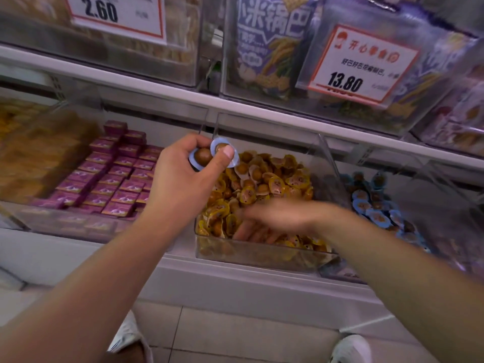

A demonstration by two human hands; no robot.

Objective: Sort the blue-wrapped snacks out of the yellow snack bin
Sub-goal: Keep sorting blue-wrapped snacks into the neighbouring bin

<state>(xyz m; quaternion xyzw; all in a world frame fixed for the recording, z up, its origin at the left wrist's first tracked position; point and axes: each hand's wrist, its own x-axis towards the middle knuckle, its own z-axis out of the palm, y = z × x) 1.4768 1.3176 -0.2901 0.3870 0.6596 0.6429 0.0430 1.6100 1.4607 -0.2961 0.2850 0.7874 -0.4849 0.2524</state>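
Left hand raised above the left rear corner of the yellow bin, fingers and thumb curled round two blue snacks: round brown pieces in blue-rimmed wrappers, held side by side, thumb pressing the right one.

Right hand low in the front of the bin, badly motion-blurred. Fingers point left and down among the yellow snacks; cannot tell whether they are loose or pinching anything.

Bin is clear plastic, heaped with yellow-wrapped round pieces, some showing a small face print. No other blue wrapper made out in the heap, though the right hand and forearm cover much of the front.

Just right of it, past a clear divider, a second bin with a thinner layer of blue-wrapped pieces. The right forearm crosses in front of its near left corner.

Left of the yellow bin: purple packets in tidy rows. Further left, a blurred bin of tan goods.

Upper shelf overhangs the bins. On it, clear boxes with bagged snacks, a price card reading 2.60 and another reading 13.80.

Below: tiled floor, two white shoes at the bottom edge.
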